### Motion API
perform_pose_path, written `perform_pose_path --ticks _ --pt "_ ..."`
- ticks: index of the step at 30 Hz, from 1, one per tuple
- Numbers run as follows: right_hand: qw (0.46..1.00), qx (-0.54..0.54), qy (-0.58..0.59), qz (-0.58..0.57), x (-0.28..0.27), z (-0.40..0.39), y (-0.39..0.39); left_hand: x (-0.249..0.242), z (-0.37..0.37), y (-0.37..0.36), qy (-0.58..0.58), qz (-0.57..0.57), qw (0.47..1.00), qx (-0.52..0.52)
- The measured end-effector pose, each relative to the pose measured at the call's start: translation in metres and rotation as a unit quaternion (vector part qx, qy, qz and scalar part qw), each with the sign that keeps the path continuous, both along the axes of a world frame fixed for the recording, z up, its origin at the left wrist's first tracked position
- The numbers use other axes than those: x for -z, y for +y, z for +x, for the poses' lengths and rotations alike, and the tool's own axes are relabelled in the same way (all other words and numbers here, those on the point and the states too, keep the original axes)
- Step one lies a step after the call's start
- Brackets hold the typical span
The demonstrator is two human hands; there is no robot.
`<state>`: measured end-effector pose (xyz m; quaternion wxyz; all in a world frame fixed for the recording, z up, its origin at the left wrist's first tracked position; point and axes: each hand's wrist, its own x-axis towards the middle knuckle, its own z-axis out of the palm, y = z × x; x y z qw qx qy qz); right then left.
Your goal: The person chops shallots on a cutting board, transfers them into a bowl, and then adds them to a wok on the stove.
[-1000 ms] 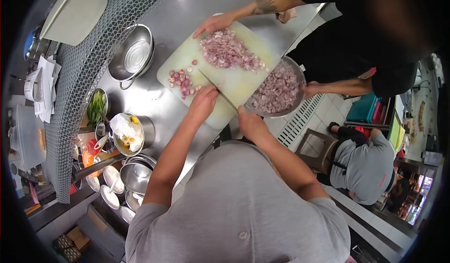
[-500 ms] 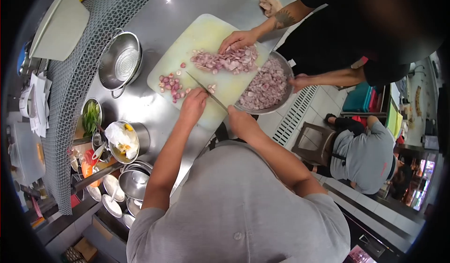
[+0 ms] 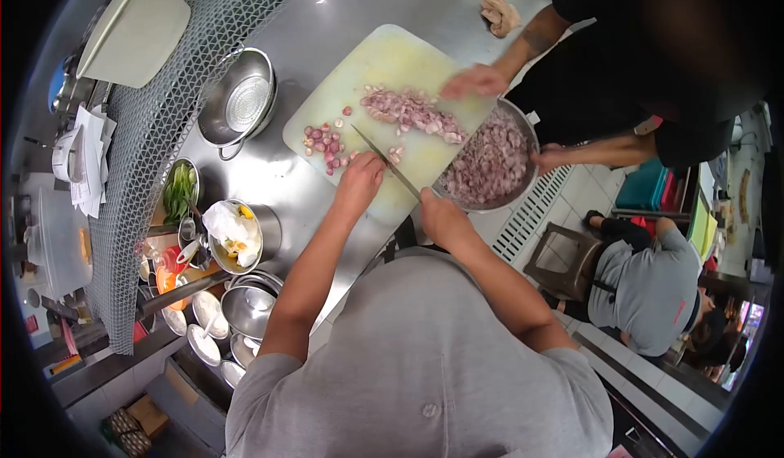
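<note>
A pale cutting board point(image 3: 384, 58) lies on the steel counter. My right hand point(image 3: 442, 215) grips the handle of a knife point(image 3: 384, 157) whose blade reaches across the board. My left hand point(image 3: 359, 178) rests at the board's near edge beside the blade, close to a few small whole shallots point(image 3: 325, 141). A strip of sliced shallots point(image 3: 412, 111) lies on the board. A co-worker's hand point(image 3: 474, 80) sweeps slices toward a metal bowl point(image 3: 525, 127) full of sliced shallots, which their other hand point(image 3: 549, 157) holds at the counter edge.
A steel colander point(image 3: 239, 98) stands left of the board. Nearer me are a pot with scraps point(image 3: 234, 233), a bowl of greens point(image 3: 179, 188) and stacked steel bowls point(image 3: 245, 304). A seated person in grey point(image 3: 641, 282) is on the floor to the right.
The co-worker's hand has swept the shallot pile across the board toward the bowl, leaving a thinner strip. My hands and knife have stayed at the board's near edge.
</note>
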<state>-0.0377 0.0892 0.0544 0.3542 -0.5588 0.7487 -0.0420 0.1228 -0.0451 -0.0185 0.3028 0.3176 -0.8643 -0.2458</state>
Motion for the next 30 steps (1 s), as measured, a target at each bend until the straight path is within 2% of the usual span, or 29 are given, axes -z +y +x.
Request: perform_pose_path --ticks 5,7,10,14,17,20,23,30 --pt "1.0 -0.016 0.015 -0.02 0.003 0.002 0.001 0.003 0.0 -0.005 -0.017 -0.001 1.0 -0.008" --pt "1.0 0.003 -0.006 0.013 0.002 0.002 -0.002 0.001 0.0 -0.002 0.003 -0.002 1.0 -0.006" --pt "1.0 0.0 0.008 -0.002 -0.015 0.003 0.0 -0.002 -0.001 -0.001 0.003 -0.015 1.0 -0.012" --pt "1.0 0.014 -0.013 -0.01 0.014 0.005 0.005 0.007 0.002 -0.002 0.001 -0.016 1.0 -0.019" --pt "0.999 0.01 -0.022 -0.032 0.007 0.002 0.002 0.005 0.002 -0.001 -0.007 -0.015 1.0 -0.012" --pt "1.0 -0.006 -0.013 -0.008 -0.006 -0.004 -0.002 0.004 0.002 -0.003 -0.025 -0.006 0.999 -0.023" --pt "0.999 0.0 -0.028 -0.036 -0.012 -0.003 0.011 0.005 0.006 0.002 0.025 0.026 0.998 -0.054" --pt "0.999 0.011 -0.028 -0.032 -0.023 -0.001 0.017 -0.003 0.004 0.0 0.015 0.006 1.0 -0.017"
